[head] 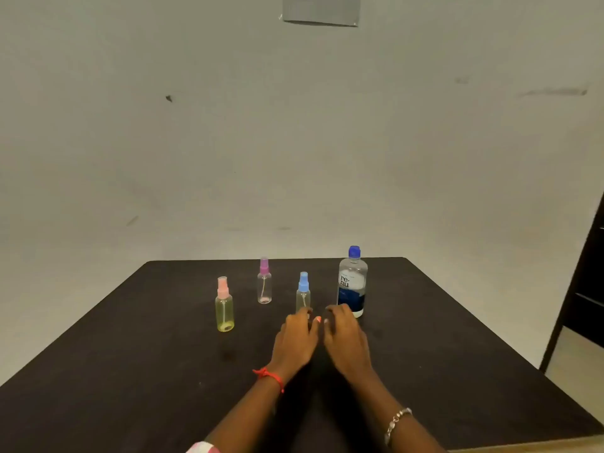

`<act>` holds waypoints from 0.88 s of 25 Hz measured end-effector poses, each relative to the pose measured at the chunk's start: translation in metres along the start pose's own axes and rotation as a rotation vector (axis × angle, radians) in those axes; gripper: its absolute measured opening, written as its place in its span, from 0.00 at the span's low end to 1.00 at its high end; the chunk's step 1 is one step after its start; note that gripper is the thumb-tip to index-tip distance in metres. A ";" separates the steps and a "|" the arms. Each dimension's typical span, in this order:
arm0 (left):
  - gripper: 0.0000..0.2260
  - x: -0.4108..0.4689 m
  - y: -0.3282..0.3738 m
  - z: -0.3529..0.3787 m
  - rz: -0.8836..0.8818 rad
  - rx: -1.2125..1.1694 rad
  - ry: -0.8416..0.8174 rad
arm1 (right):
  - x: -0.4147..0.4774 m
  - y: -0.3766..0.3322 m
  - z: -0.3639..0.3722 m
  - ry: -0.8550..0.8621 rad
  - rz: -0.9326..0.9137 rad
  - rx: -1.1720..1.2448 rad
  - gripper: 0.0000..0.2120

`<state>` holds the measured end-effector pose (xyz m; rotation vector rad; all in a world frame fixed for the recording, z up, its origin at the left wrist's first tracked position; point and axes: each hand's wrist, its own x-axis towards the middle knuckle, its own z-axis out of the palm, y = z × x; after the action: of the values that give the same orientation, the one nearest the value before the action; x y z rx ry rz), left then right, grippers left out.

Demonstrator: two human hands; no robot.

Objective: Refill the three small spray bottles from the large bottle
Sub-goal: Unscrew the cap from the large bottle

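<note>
Pale wall [294,142] rose behind a dark surface [130,371]. The right hand [346,338] lay just in front of the large bottle [352,282], and the left hand [295,338] lay beside it, further to that bottle's left. Both were palm down with fingers loosely bent, gripping nothing. The large bottle stood upright with its blue cap on. Just left of it stood the blue-capped spray bottle [303,291], its base hidden behind the left hand's fingertips. Farther left and back stood the purple-capped spray bottle [264,282], and farthest left the yellowish pink-capped spray bottle [224,305]. A red thread [271,376] circled the left wrist and a metal bracelet [395,423] the right.
</note>
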<state>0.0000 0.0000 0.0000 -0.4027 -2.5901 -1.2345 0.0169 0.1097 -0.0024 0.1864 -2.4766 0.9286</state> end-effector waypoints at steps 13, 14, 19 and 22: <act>0.29 0.124 0.064 0.054 -0.008 -0.404 0.034 | 0.160 0.021 -0.059 -0.001 0.139 -0.127 0.15; 0.26 0.128 0.063 0.057 -0.019 -0.427 0.059 | 0.165 0.023 -0.059 -0.026 0.140 -0.150 0.12; 0.21 0.129 0.052 0.066 -0.053 -0.462 0.123 | 0.177 0.025 -0.072 -0.190 0.084 -0.178 0.12; 0.23 0.131 0.050 0.067 -0.048 -0.481 0.125 | 0.183 0.021 -0.082 -0.303 0.072 -0.182 0.10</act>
<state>-0.1114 0.1015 0.0379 -0.3357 -2.1937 -1.8376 -0.1169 0.1861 0.1282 0.1897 -2.8476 0.7429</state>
